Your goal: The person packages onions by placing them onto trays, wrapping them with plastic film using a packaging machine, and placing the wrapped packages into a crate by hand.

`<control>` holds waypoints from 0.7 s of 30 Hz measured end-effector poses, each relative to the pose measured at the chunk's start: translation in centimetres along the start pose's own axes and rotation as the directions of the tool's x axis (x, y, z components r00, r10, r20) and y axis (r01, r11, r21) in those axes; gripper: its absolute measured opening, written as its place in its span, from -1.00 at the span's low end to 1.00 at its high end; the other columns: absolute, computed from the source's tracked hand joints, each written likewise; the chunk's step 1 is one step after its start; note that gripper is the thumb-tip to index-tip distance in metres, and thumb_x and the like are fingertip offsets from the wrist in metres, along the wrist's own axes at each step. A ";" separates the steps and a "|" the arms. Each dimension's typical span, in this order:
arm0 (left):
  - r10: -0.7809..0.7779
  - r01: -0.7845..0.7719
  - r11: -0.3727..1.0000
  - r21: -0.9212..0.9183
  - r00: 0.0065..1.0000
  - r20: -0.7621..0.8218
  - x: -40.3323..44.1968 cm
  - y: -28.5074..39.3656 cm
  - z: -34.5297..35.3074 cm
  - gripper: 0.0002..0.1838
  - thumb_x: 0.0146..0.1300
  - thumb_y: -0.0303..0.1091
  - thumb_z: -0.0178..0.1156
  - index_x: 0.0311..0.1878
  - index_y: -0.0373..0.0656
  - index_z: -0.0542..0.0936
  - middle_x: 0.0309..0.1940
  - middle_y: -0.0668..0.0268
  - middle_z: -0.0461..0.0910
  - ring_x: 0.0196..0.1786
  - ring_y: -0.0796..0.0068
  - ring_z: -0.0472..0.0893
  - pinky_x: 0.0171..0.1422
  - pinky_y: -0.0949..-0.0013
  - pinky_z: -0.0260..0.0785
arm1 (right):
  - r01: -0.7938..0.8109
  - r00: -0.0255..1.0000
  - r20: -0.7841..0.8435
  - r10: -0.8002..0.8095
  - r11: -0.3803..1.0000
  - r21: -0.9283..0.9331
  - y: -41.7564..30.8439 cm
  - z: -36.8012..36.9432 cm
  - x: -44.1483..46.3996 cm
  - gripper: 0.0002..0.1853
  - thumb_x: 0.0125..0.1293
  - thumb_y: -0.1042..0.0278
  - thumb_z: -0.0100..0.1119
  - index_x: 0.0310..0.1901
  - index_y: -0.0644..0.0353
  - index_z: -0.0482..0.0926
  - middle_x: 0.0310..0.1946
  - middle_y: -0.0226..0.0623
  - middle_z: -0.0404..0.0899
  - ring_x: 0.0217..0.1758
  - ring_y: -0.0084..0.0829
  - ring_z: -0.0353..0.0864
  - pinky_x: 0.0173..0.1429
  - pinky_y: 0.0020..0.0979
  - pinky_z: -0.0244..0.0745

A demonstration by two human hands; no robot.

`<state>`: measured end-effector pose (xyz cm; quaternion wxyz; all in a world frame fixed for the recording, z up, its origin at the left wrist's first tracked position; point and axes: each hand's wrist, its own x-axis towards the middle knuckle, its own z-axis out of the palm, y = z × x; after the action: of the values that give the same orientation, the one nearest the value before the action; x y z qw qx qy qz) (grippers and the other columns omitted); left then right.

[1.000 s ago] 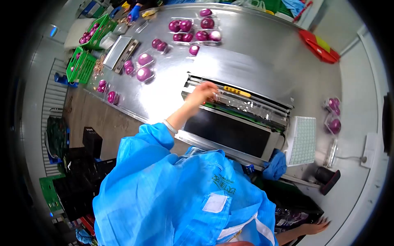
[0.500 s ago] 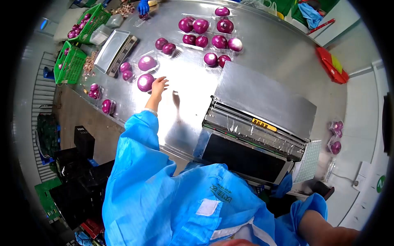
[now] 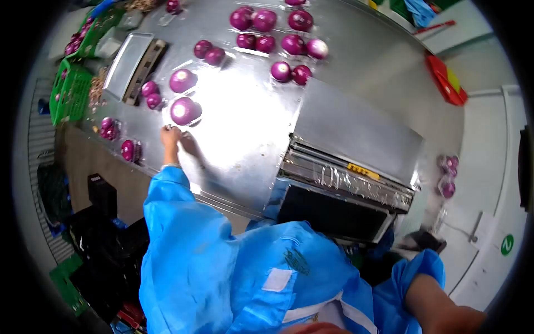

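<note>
My left hand (image 3: 171,134) is at the near edge of a clear tray holding a large purple onion (image 3: 182,111). The fingers look curled together; blur hides whether they grip the tray's edge. Just beyond sits another large onion (image 3: 181,81) in its own tray. Two smaller onions (image 3: 150,94) lie to the left of these. Of my right arm only the bare forearm (image 3: 431,303) shows at the lower right; the hand is out of frame.
A film-wrapping machine (image 3: 345,167) stands to the right. Several packs of onions (image 3: 265,20) sit at the back of the metal table (image 3: 233,128). A scale (image 3: 129,67) and a green crate (image 3: 71,93) are at the left. More onions (image 3: 448,186) are at far right.
My left hand has moved left and nearer to me around the large onion's tray, and its fingers have gone from spread to curled. The whole view has shifted slightly.
</note>
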<state>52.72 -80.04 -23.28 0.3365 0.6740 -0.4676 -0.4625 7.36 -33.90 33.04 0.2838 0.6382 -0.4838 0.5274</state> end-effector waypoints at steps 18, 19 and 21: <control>0.077 0.251 0.713 -0.655 0.901 0.428 -25.4 12.5 6.0 -0.64 -0.01 -0.81 0.00 -0.36 -0.02 0.24 0.00 0.33 0.41 0.14 0.09 0.52 0.24 0.07 0.48 | 0.158 0.984 -0.105 -0.147 0.981 0.110 -2.3 -7.7 -1.6 -0.55 0.41 0.17 0.08 0.28 0.11 0.42 0.34 -0.32 0.39 0.42 -0.35 0.30 0.38 -0.23 0.27; 0.042 0.246 0.788 -0.564 0.893 0.448 -27.1 15.2 6.8 -0.65 -0.01 -0.78 -0.01 -0.37 0.00 0.21 0.03 0.33 0.40 0.20 0.10 0.50 0.24 0.06 0.47 | 0.145 0.983 -0.128 -0.129 0.981 0.127 -1.9 -8.3 -2.1 -0.56 0.41 0.17 0.08 0.26 0.11 0.44 0.33 -0.31 0.41 0.40 -0.34 0.33 0.37 -0.23 0.29; 0.096 0.261 0.806 -0.531 0.828 0.552 -30.1 19.9 9.5 -0.67 0.00 -0.76 -0.04 -0.36 -0.01 0.22 0.13 0.24 0.38 0.26 0.06 0.48 0.21 -0.08 0.50 | 0.144 0.969 -0.240 -0.059 0.924 0.354 -0.8 -9.2 -3.7 -0.60 0.40 0.17 0.10 0.20 0.13 0.52 0.25 -0.24 0.51 0.33 -0.28 0.44 0.33 -0.22 0.35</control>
<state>33.39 -58.56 0.42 0.3555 0.3939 -0.3476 -0.7731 4.53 -24.38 32.25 0.2389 0.6405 -0.3071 0.6621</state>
